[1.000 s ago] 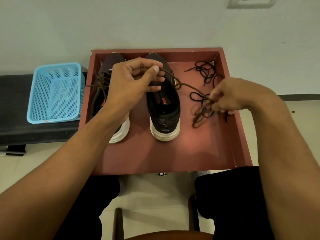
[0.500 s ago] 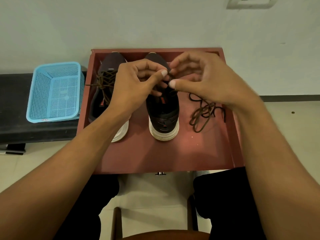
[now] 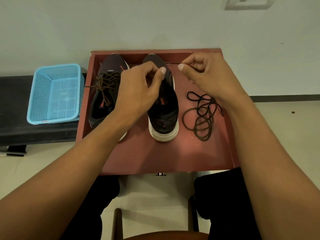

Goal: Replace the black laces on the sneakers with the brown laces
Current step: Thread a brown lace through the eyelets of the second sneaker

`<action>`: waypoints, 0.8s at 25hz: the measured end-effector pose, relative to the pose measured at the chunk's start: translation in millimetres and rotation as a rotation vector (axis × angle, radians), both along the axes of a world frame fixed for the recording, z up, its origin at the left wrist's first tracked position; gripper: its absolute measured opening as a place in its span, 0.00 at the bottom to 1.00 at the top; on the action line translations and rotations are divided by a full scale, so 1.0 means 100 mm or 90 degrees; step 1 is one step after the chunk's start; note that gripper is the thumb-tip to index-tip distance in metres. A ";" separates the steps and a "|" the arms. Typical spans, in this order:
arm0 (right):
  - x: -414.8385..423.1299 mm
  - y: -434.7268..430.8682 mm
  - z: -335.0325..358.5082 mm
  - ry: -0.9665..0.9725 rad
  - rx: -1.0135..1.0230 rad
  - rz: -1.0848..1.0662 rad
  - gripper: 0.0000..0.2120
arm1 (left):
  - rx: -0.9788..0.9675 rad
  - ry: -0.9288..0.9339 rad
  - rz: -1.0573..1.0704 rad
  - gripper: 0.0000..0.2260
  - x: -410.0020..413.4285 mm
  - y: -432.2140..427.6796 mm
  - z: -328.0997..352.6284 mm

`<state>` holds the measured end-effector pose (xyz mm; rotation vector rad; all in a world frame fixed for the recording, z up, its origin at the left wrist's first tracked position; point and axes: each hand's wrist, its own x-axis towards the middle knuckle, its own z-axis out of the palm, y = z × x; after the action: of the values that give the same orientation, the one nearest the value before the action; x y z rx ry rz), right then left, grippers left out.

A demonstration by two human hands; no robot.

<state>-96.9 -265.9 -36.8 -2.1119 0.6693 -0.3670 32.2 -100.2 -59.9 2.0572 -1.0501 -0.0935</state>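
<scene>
Starting well out past the left hand: one blue perforated plastic basket. Nothing shows inside it. It stands on a black bench, close against the tray's outer wall. There are small red marks on its near rim, too small to read.

Red wooden tray: shallow and walled, with a small metal knob on the near edge. Contents:

1. First sneaker, just left of the left hand. Dark upper, white sole, toe pointing away. The left forearm covers part of its heel. A fitted brown lace is crossed through the eyelets and knotted. The red tongue logo is blurred; the letters "FO" are legible on the insole.

2. Second sneaker, directly under the left hand, same make and facing. No lace shows on its visible part. The red tongue logo is unreadable.

3. Left hand: fingers curled, thumb tip pressed to forefinger, pinching at the second sneaker's lacing area. What lies between the tips is hidden.

4. Right hand: fingers curled, thumb and forefinger pinching a free brown lace. The lace runs taut leftward toward the second sneaker's toe.

5. Brown coil, loose on the tray floor below the right hand. A dark lace, seemingly black, is tangled over its far end. Whether the coil joins the held lace cannot be told.
</scene>
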 end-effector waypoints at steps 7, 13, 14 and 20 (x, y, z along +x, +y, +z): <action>0.02 -0.05 -0.14 0.036 0.012 -0.070 0.07 | 0.212 -0.158 0.079 0.24 -0.12 -0.14 -0.16; 0.11 -0.01 -0.19 0.063 0.002 -0.081 0.07 | 0.250 -0.070 0.117 0.21 -0.18 -0.30 -0.15; 0.12 0.00 -0.18 0.061 -0.005 -0.083 0.07 | 0.242 -0.049 0.119 0.18 -0.17 -0.29 -0.12; 0.05 0.05 -0.12 0.079 0.063 -0.065 0.03 | 0.231 0.033 0.074 0.19 -0.25 0.02 -0.04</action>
<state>-92.4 -260.5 -49.1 -2.0233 0.8534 -0.2553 7.5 -98.2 -63.9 2.4233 -0.9313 -0.2947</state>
